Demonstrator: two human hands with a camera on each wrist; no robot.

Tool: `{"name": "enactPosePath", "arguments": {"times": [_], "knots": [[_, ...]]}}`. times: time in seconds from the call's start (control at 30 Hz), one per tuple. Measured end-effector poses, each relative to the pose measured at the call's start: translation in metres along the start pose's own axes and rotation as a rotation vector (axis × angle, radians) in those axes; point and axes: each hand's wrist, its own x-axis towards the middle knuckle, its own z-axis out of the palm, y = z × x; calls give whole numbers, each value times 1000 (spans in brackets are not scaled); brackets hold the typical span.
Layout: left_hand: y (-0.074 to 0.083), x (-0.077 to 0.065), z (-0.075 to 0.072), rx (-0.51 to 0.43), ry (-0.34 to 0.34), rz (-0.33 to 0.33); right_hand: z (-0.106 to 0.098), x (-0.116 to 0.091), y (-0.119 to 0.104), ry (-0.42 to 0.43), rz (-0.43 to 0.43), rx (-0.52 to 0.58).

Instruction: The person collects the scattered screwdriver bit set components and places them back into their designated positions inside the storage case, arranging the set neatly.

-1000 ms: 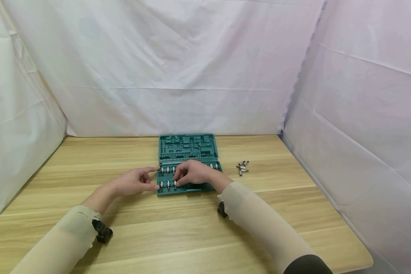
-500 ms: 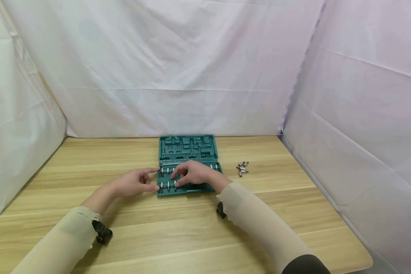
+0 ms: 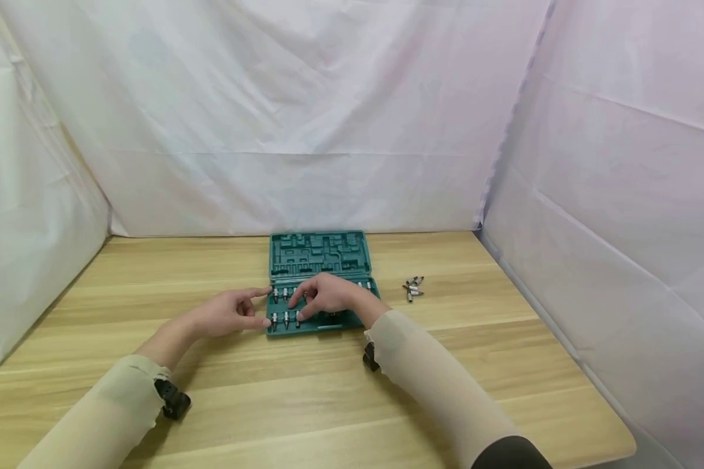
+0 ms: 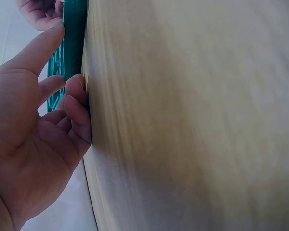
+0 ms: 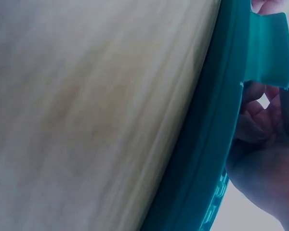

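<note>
A green plastic case (image 3: 322,251) lies open on the table, holding short silver bit sockets in two rows. My left hand (image 3: 224,314) rests at its left side, with thumb and index finger spread against the edge; the other fingers are bent in the left wrist view. My right hand (image 3: 330,294) reaches over the lower tray, covering its middle. The right thumb touches a bit socket (image 3: 298,319) in the front row, while the index finger stands apart from it. In the right wrist view, the case wall (image 5: 197,144) hides the right fingertips.
Several loose bit sockets (image 3: 412,290) lie in a small heap right of the case. A latch (image 5: 270,50) juts from the case's front. White cloth walls (image 3: 293,150) enclose the wooden table (image 3: 281,404) at the back and sides.
My right index finger has lifted off the front-row bit socket and shifted slightly left, while the thumb stays on it. My left hand keeps its place at the case edge.
</note>
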Motion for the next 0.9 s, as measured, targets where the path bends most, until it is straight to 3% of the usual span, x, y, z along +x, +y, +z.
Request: {"name": "enactPosePath", "arguments": {"times": [0.6,0.9], "knots": [[-3,-2,2,-23,5,12,0,-4,4,-24,-43,5],[0,-2,1,-19,13,11,-13,-21,13,-8,-104,124]]}}
